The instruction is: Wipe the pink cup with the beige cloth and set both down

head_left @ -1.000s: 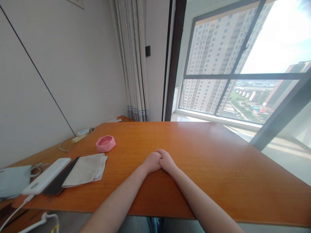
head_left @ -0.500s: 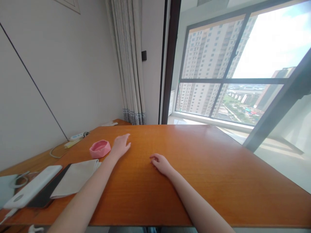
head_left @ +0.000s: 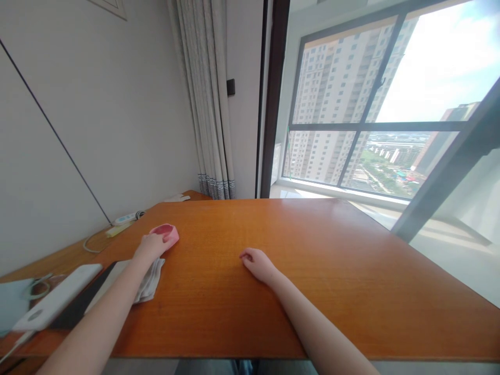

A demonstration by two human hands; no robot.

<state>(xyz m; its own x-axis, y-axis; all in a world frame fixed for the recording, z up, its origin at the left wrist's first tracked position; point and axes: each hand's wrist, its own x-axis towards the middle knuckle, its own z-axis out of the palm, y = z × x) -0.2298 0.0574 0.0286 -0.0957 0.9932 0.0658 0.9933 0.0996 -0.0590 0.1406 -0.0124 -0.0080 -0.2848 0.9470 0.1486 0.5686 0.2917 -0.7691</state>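
On the left of the wooden table, my left hand (head_left: 151, 246) has its fingers closed at the near rim of a pink ashtray (head_left: 172, 237), a faceted bowl; some fingertips are hidden. Under my left forearm lies a folded light-grey cloth (head_left: 151, 284), partly covered by the arm. My right hand (head_left: 257, 262) rests on the tabletop near the middle, its fingers curled in with nothing visible in them.
A white power bank-like device (head_left: 58, 297) with a cable lies on a dark flat pad (head_left: 84, 299) at the table's left. A power strip (head_left: 127, 219) is by the wall. The wooden table (head_left: 312, 250) reaches toward the window (head_left: 351, 156).
My left hand has moved left and back to the pink ashtray and closed at its rim. The cloth looks rumpled at its right side. My right hand stays put, fingers slightly more curled.
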